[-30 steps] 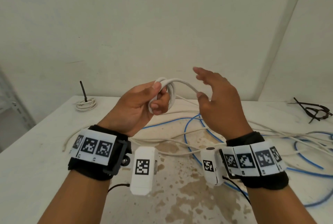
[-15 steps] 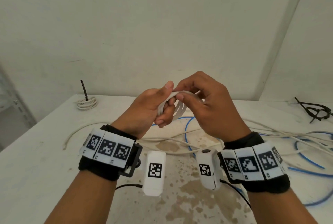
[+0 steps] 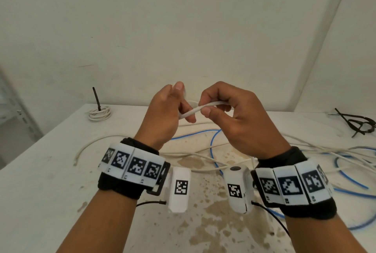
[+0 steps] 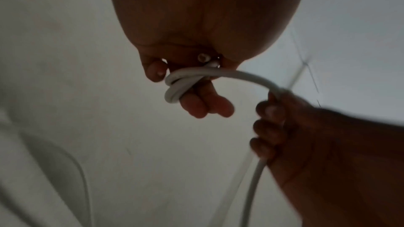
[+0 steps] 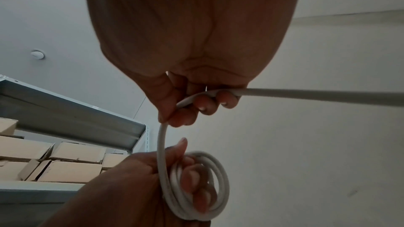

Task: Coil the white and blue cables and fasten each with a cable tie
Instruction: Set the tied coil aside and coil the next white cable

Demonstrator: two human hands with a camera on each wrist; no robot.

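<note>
With the left hand [image 3: 162,114] gripping small loops of white cable [image 3: 193,111] and the right hand [image 3: 234,118] pinching the slack beside them, a hard tug could spring those loops loose.

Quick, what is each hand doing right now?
Left hand: closed, holding the small coil of white cable looped round its fingers.
Right hand: closed, pinching the free run of the same white cable.

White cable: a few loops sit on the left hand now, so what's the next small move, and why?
Probably lay another turn: the right hand pinches the white cable beside the small coil around the left hand's fingers, while much of it lies loose on the table.
</note>
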